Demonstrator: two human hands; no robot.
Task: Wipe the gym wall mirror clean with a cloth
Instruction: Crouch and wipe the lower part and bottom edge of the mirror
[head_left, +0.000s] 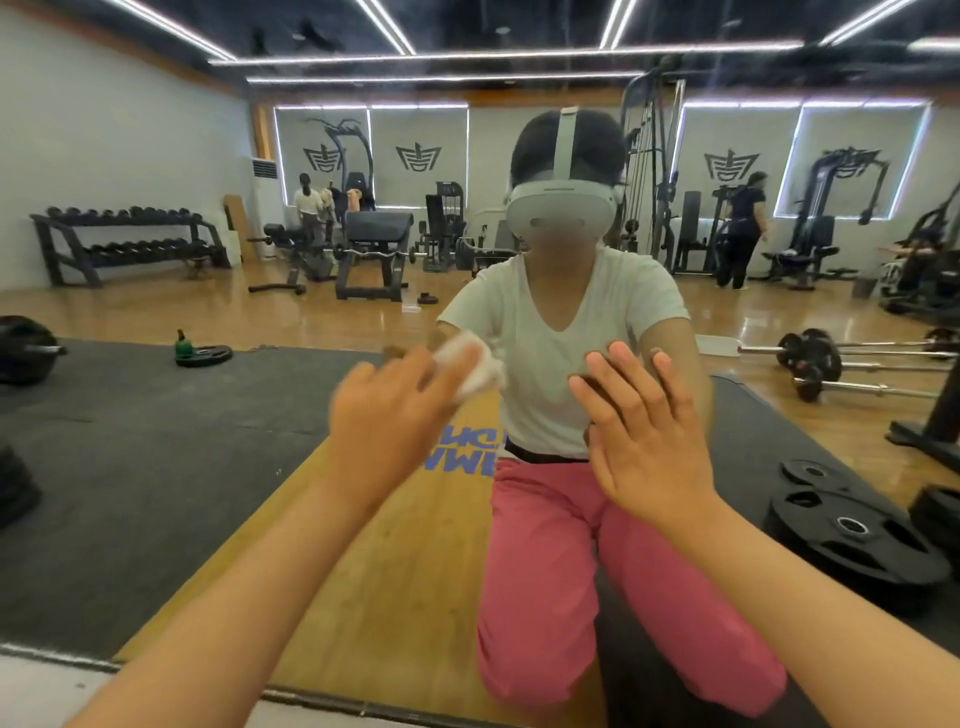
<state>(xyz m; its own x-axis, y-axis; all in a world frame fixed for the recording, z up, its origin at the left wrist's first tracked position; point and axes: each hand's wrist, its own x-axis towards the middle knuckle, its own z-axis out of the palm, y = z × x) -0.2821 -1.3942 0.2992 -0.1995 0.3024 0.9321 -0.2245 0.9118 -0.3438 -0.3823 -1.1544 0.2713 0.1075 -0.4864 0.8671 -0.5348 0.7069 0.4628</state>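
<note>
A wall mirror (171, 156) fills nearly the whole view, running from a thin strip of pale floor (31, 693) at the bottom edge up past the ceiling lights. Everything in it is a reflection: a gym with a wooden floor, dark mats, a dumbbell rack (124, 244) at the left, benches and cable machines at the back, a barbell (852, 364) and stacked weight plates (857, 535) at the right, and a few people far off. In the centre of the glass is the reflection of the person doing the wiping, kneeling close, in a white T-shirt, pink trousers and a white headset, probably kneeling so as to reach the lower part of the mirror. Two bare forearms reach up from the bottom corners to the glass. The right hand (649, 431) lies flat against the mirror, fingers straight and spread, holding nothing; it seems to be there as a brace, steadying the body while the other arm works. The left hand (395, 410) is just beside it to the left, blurred, which suggests it is in mid-stroke. Its fingers (447, 364) lie close together and fairly straight over a small bunched white cloth (480, 371), pressing it against the glass about chest height on the reflection. The cloth peeks out past the fingertips, touching the mirror. No smears show plainly, so how much is left to wipe cannot be told.
</note>
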